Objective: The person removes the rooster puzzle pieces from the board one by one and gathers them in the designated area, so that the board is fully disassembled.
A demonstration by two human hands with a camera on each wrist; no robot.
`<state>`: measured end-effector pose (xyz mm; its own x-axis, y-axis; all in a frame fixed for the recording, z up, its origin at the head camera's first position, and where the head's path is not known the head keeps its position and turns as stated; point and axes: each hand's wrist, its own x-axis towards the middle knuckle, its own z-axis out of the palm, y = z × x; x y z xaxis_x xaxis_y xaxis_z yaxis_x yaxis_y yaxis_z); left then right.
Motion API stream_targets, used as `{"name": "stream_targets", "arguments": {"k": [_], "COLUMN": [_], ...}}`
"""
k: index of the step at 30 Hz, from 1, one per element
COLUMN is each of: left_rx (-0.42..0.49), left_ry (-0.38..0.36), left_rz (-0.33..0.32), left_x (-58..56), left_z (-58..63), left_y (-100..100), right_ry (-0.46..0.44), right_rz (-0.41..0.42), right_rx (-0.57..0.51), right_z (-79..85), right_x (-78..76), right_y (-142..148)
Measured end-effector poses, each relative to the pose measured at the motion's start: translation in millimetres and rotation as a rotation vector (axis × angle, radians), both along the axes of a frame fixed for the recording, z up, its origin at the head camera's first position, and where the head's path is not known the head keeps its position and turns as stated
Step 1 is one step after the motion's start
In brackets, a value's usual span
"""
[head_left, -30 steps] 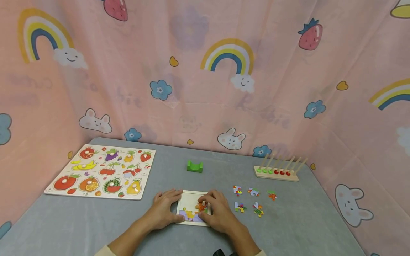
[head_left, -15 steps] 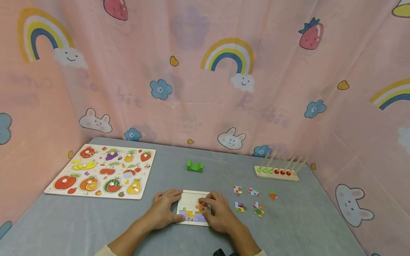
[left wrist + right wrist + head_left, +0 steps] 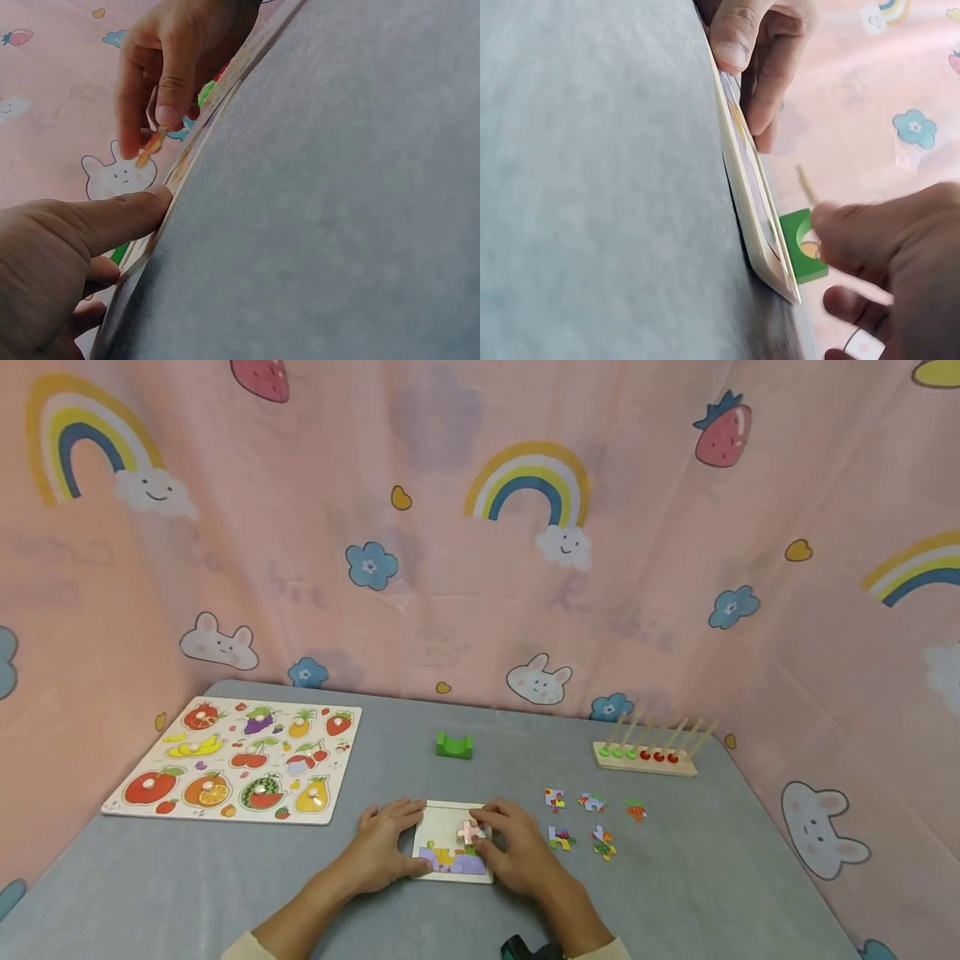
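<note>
The right hand [image 3: 517, 847] pinches a piece [image 3: 468, 833] in a narrow grip above the tray [image 3: 445, 819], which the left hand [image 3: 384, 845] holds; the piece (apparently tilted) could drop if the fingertips slacken.

My left arm [image 3: 311, 902] and my right arm [image 3: 573, 914] reached out in front of me and leaned in toward each other. My left hand [image 3: 386, 852] was down low, its back up, its fingers pointing ahead and its left thumb [image 3: 131, 216] sticking out toward the other side. On my right hand [image 3: 517, 856], the right thumb [image 3: 175, 90] and pointing finger [image 3: 129, 109] made a pinch up in the air. My hands were near, not touching.
</note>
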<state>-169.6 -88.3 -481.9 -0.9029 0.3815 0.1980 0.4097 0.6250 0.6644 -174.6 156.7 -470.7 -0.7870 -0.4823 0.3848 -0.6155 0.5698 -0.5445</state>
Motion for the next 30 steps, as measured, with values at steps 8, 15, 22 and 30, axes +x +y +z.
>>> {"name": "stream_targets", "arguments": {"k": [8, 15, 22, 30], "left_rx": [-0.005, -0.001, 0.002, -0.003], "left_ry": [-0.01, -0.011, -0.006, -0.005], "left_rz": [-0.022, -0.019, -0.017, -0.024], "left_x": [0.5, 0.3, -0.8, 0.3], "left_z": [1.7, 1.6, 1.5, 1.7], "left_y": [0.3, -1.5, -2.5, -1.2], "right_ry": [0.043, 0.149, 0.204, 0.267], "right_rz": [-0.024, -0.025, -0.019, -0.036], "right_rx": [-0.032, -0.071, -0.104, -0.13], "right_z": [21.9, 41.9, 54.7, 68.1], "right_x": [2.4, 5.5, 11.3, 20.0], "right_y": [10.3, 25.8, 39.4, 60.2]}}
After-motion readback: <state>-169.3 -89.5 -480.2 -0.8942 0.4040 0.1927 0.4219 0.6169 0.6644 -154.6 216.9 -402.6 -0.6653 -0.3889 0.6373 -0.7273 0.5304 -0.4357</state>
